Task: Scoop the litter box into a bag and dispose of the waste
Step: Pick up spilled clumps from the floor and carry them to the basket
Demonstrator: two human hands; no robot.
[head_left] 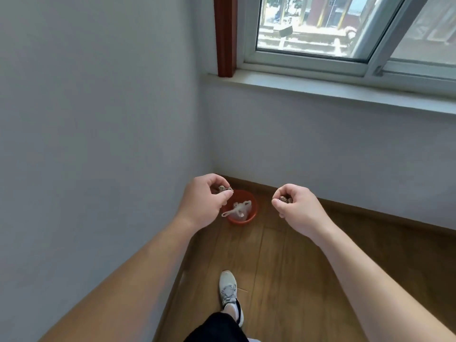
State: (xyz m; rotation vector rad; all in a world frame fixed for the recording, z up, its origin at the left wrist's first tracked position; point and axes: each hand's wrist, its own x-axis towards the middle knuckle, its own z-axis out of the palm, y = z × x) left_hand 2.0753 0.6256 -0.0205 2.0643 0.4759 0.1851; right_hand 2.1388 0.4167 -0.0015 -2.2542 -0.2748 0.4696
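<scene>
Brown clumps (pixel 223 188), pinched by left hand (pixel 204 198) and right hand (pixel 296 206), hang near the red bin (pixel 253 213) in the floor's corner, probably for dropping.

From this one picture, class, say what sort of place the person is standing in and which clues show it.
Probably a corner of a room in a home: a wood plank floor with skirting board, a sliding window above a sill, and a small red bin holding a tied plastic bag.
</scene>
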